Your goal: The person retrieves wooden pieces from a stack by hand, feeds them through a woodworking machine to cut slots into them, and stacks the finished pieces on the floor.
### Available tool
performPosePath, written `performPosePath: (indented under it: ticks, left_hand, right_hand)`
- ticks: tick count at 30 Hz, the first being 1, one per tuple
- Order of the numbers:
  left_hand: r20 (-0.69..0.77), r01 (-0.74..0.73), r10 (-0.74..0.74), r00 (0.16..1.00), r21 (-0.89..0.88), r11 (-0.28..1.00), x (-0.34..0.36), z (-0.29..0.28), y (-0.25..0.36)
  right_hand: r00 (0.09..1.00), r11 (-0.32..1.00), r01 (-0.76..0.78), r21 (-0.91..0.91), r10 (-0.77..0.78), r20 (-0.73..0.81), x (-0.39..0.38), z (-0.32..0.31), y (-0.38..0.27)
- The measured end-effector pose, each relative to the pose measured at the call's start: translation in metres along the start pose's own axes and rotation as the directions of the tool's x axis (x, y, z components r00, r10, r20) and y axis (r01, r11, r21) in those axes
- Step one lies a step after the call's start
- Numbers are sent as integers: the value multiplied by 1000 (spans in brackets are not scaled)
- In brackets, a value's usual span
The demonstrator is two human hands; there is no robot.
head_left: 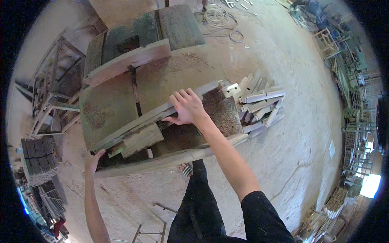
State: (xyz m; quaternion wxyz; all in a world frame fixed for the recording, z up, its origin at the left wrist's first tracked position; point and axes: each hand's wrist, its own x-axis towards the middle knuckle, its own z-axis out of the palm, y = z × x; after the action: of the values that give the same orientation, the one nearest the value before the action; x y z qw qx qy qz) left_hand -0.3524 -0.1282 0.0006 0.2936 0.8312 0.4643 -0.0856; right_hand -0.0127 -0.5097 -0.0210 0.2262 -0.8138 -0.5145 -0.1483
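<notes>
A long wooden board (139,122) lies aslant over a dusty machine table (174,81). My right hand (187,107) wraps over its upper edge right of the middle, with the thumb on the near side. At the board's left end my left hand (92,160) grips it, thumb on top; its other fingers are mostly hidden. Between my hands, a short wood block (142,140) sits against the board's near side. Closer to me, a second long plank (162,162) runs along the table's front edge.
A thick wooden bar (129,60) crosses the table's far part, beyond a dark slot (135,89). Cut wood pieces (261,105) are heaped at the right. A coiled hose (219,20) lies on the floor behind; wooden frames (54,89) stand at the left.
</notes>
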Motion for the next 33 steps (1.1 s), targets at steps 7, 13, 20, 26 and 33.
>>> performPosePath:
  ticks: [7, 13, 20, 26, 33]
  left_hand:
    - [-73, -106, 114, 991, 104, 989, -2, 2, -1]
    - [-76, -67, 84, 994, 198, 978, -8, -7, 4]
    - [-54, 83, -71, 996, 281, 956, -4, -8, 0]
    - [-77, -45, 59, 995, 173, 984, -7, -8, -5]
    - [-45, -41, 52, 998, 221, 974, -5, -7, 6]
  right_hand:
    - [998, 999, 25, -20, -26, -61, -2, 9, 6]
    - [999, 1000, 16, 7, -16, -48, -2, 12, 3]
    - [1000, 1000, 10, -4, -10, -28, -3, 10, 2]
    - [999, 1000, 10, 6, -10, -34, 0, 10, 0]
    - [999, 1000, 13, 8, -13, -50, -2, 8, 5]
